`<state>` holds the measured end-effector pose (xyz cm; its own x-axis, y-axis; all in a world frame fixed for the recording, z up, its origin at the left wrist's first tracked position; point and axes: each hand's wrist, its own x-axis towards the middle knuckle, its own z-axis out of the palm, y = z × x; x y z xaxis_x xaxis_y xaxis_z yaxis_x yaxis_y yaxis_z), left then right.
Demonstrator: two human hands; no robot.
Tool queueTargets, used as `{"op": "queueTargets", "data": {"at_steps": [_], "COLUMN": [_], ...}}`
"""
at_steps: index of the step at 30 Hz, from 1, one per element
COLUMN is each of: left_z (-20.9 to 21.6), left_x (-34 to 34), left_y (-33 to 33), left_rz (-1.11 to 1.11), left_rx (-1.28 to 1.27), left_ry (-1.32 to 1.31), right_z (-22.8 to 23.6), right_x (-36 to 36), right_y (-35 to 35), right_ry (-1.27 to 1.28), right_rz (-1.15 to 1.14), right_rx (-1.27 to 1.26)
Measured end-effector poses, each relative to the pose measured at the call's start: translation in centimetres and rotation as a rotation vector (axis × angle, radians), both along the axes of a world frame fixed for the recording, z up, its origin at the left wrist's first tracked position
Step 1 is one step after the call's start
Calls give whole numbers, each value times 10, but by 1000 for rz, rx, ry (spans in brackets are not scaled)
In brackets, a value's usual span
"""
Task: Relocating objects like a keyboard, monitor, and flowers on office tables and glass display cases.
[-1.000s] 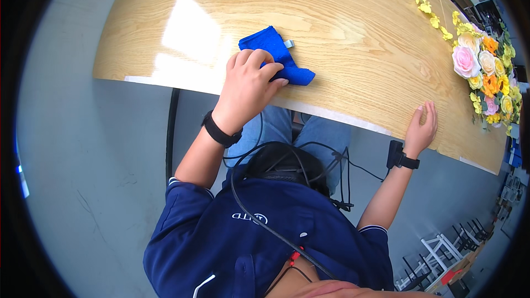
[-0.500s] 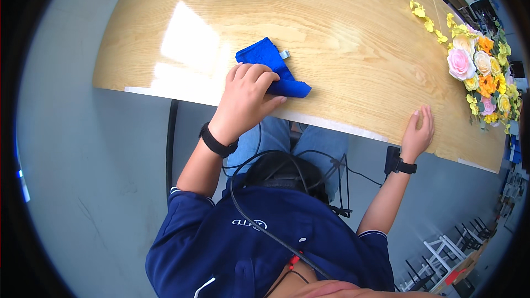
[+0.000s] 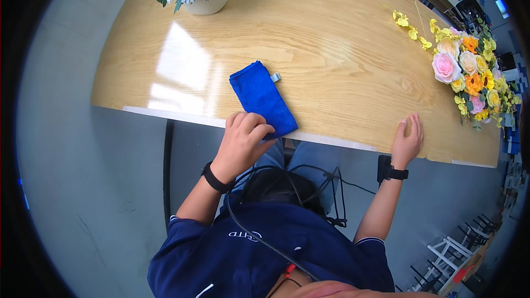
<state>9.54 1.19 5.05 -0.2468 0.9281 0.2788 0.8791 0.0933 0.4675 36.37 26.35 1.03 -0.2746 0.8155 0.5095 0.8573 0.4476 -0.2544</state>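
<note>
A folded blue cloth (image 3: 264, 98) lies flat and slanted on the wooden table (image 3: 331, 49), its near end at the front edge. A small pale tag sticks out from its upper right side. My left hand (image 3: 243, 139) is closed at the cloth's near left corner, fingers curled and pinching it; the fingertips are partly hidden. Well to the right, my right hand (image 3: 407, 139) rests on the table's front edge, fingers stretched out, holding nothing.
A white pot of daisies (image 3: 208, 1) stands at the far left. A bouquet of pink, orange and yellow flowers (image 3: 472, 74) sits at the right end. Black cables (image 3: 331, 187) hang over my lap. White and black stools (image 3: 450, 251) stand at the lower right.
The cloth's near part, folded up before, now lies flat. My left hand has drawn back to the table's front edge with it. My right hand stays resting on the table edge.
</note>
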Motion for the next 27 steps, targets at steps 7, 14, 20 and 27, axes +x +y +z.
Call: {"op": "queueTargets", "data": {"at_steps": [7,14,20,27], "left_z": [-1,-8,15,52], "left_x": [7,10,7,19], "left_y": [-8,-15,-23,-15], "left_rz": [52,4,-40,-117], "left_rx": [-5,11,274,361], "left_ry": [13,136,-140,-412], "right_z": [2,-2,11,69], "right_x": [-2,3,8,0], "right_y": [-1,-3,-4,-72], "right_ry": [-11,9,21,490], "right_rz": [-7,-26,-11,476], "right_rx": [22,39,-92,-430]}}
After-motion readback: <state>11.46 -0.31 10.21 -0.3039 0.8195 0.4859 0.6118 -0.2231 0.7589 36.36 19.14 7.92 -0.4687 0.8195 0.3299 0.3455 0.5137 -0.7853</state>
